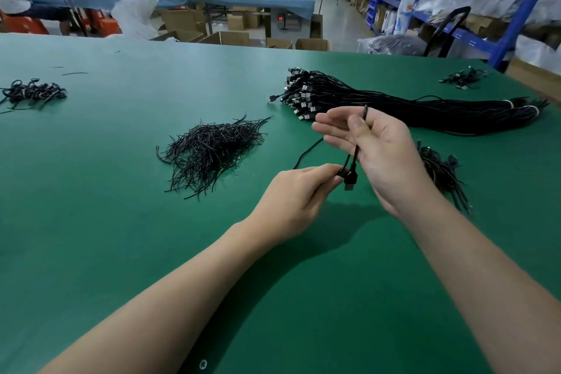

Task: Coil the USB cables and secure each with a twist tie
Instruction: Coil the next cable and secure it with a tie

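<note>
A black USB cable hangs in the air above the green tabletop, between both hands. The left hand has its grip pinched together on the cable just above the plug. The right hand pins the upper stretch under its thumb against outstretched fingers. A loose pile of twist ties lies to the left. A large bundle of uncoiled cables lies behind, and tied cables rest at the right.
</note>
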The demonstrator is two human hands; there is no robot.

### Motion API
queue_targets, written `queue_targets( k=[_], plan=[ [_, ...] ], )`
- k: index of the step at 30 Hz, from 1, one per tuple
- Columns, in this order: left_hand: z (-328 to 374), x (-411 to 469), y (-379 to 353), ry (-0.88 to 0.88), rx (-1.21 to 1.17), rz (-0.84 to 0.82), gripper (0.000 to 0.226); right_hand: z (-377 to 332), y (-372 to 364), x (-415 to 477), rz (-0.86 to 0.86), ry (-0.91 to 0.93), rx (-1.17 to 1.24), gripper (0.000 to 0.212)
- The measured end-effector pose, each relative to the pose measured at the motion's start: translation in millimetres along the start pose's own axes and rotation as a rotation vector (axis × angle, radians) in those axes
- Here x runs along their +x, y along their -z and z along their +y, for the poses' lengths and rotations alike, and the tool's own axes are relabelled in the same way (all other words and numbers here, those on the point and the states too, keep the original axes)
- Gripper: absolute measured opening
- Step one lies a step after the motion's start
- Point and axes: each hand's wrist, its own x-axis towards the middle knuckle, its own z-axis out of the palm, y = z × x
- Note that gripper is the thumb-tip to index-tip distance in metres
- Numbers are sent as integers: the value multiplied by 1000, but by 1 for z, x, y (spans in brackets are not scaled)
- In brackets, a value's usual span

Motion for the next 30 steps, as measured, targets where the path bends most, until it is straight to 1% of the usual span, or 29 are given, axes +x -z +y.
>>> queue_targets(
  k=[3,5,7,8,9,10,13,14,16,19,20,22,25,26,28,30],
  plan=[
    [2,-2,2,-33,71,21,21,8,1,0,29,123,-416,29],
    [1,-2,5,-61,100,60,20,12,6,-3,-34,154,-653,25],
    [-1,-1,8,-113,105,112,18,17,12,-10,-143,122,-842,24],
    [-2,0,11,-132,91,134,17,19,15,-13,-194,80,-888,25],
    [-4,1,13,-131,67,153,17,20,19,-17,-234,23,-881,28],
    [-6,2,15,-113,30,171,18,21,21,-20,-265,-50,-810,32],
    [-12,5,19,-40,-140,206,20,20,28,-29,-342,-275,-442,41],
    [-13,6,20,-34,-184,206,19,19,30,-33,-373,-326,-353,45],
    [-13,6,20,-29,-267,183,17,16,33,-39,-450,-409,-253,49],
    [-12,7,20,29,-455,91,12,10,39,-46,-594,-521,-99,43],
    [-12,7,19,58,-529,62,9,8,41,-48,-622,-545,-15,39],
    [-14,7,15,102,-640,26,3,6,43,-49,-623,-538,132,31],
    [-14,5,5,185,-683,35,16,4,37,-45,-500,-420,335,28],
    [-13,3,1,209,-664,26,20,2,33,-42,-423,-376,406,29],
    [-12,-1,-7,221,-560,-17,25,2,26,-34,-218,-297,514,29],
    [-9,-3,-13,201,-461,-70,25,5,22,-26,-25,-213,513,28]
  ],
)
